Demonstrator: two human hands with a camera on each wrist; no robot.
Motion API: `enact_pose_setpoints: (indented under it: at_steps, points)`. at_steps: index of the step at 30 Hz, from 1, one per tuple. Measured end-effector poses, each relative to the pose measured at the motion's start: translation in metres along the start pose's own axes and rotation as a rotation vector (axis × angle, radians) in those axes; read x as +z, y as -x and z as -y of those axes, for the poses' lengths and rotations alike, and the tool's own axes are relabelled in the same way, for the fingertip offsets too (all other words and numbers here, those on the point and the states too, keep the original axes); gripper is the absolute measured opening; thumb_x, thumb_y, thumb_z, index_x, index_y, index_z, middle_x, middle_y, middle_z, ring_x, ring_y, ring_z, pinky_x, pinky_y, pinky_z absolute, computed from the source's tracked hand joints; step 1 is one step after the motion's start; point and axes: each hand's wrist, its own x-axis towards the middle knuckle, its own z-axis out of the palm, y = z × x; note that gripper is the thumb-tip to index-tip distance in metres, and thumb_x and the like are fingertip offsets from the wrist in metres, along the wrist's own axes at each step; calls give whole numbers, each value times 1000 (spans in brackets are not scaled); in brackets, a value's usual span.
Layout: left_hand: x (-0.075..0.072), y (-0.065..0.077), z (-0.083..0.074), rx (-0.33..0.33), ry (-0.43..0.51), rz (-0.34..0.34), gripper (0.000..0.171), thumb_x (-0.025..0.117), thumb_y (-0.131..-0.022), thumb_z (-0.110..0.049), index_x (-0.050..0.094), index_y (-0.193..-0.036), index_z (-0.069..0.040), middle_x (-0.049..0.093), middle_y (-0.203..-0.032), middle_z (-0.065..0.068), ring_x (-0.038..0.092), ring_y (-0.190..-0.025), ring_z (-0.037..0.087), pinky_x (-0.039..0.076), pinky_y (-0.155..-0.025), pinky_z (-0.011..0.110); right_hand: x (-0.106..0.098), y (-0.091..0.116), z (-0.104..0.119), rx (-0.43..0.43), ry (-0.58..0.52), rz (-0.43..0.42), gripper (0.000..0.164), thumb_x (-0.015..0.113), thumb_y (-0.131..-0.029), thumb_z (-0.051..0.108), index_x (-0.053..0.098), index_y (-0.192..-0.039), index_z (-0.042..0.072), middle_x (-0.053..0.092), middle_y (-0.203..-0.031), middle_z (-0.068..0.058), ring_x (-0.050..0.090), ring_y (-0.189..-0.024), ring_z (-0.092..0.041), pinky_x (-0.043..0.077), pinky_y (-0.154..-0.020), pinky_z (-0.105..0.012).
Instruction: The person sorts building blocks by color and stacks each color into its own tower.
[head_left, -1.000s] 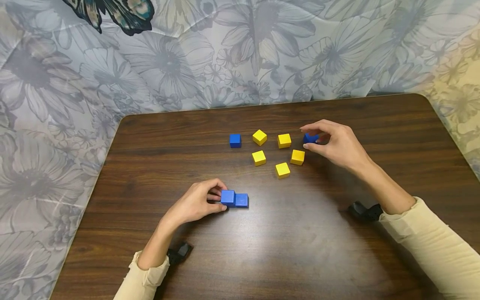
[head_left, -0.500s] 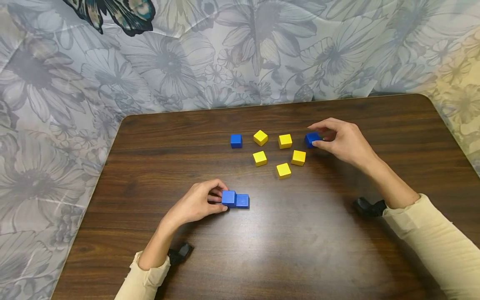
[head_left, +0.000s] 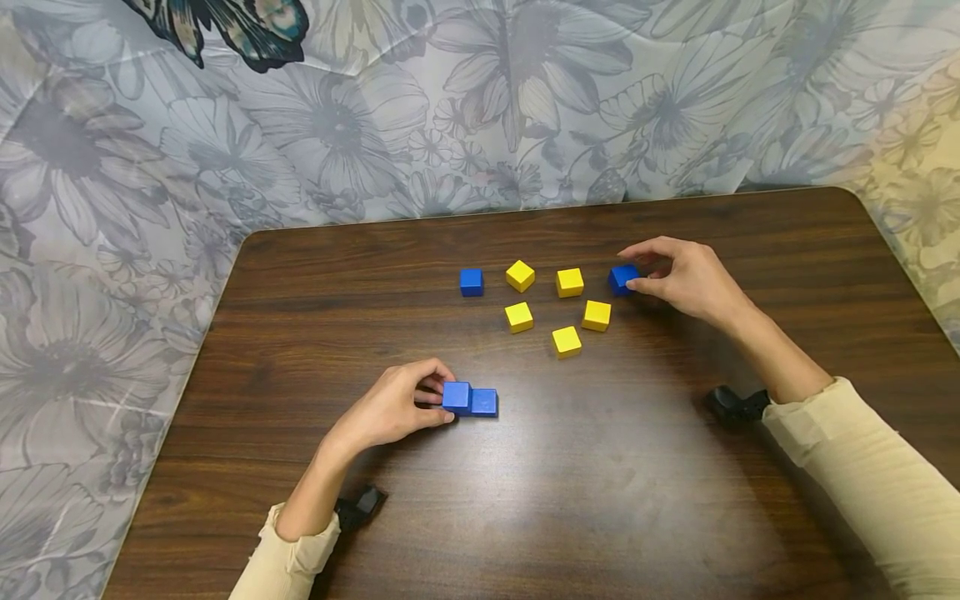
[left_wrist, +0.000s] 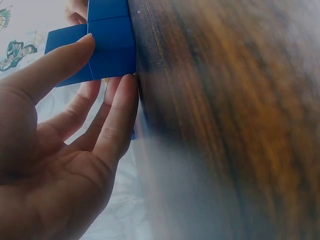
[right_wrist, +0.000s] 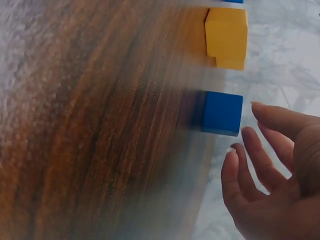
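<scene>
Near the middle of the table my left hand pinches blue blocks between thumb and fingertips. One blue block sits on top of another, and a third blue block stands right beside them on the table. In the left wrist view the thumb lies across the seam between the upper block and the lower block. At the back right my right hand hovers with loosely bent, spread fingers around a single blue block. The right wrist view shows its fingertips apart from that blue block.
Several yellow blocks lie scattered between the right hand and another blue block at the back. The brown wooden table ends at a floral cloth. Dark wrist cameras hang under both wrists.
My right hand has drawn back slightly to the right, uncovering more of the single blue block, which looks hardly moved. My left hand and its blocks have stayed still.
</scene>
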Motion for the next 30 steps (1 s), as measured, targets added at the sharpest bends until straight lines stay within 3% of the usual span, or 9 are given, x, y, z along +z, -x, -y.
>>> enact_pose_setpoints:
  at_steps: [13, 21, 30]
  points:
    - [0, 1, -1, -2, -8, 1, 34, 82, -81, -8, 65, -110, -11, 66, -107, 4, 65, -100, 17, 56, -86, 27, 1, -3, -4, 20, 6, 58, 40, 78, -88, 22, 68, -124, 11, 70, -112, -17, 66, -94, -31, 46, -70, -20]
    - [0, 1, 0, 0, -7, -4, 34, 83, -81, -8, 65, -109, -11, 66, -105, 4, 65, -99, 17, 56, -85, 27, 3, -7, -7, 54, 22, 94, 39, 77, -88, 23, 67, -123, 9, 71, -103, -17, 64, -98, -31, 44, -78, -38]
    - [0, 0, 0, -2, 0, 0, 34, 83, -81, -7, 65, -109, -10, 66, -106, 4, 65, -99, 18, 56, -85, 27, 2, -5, -6, 72, 35, 47, 39, 77, -88, 32, 69, -120, 10, 72, -101, -16, 64, -94, -29, 45, -73, -35]
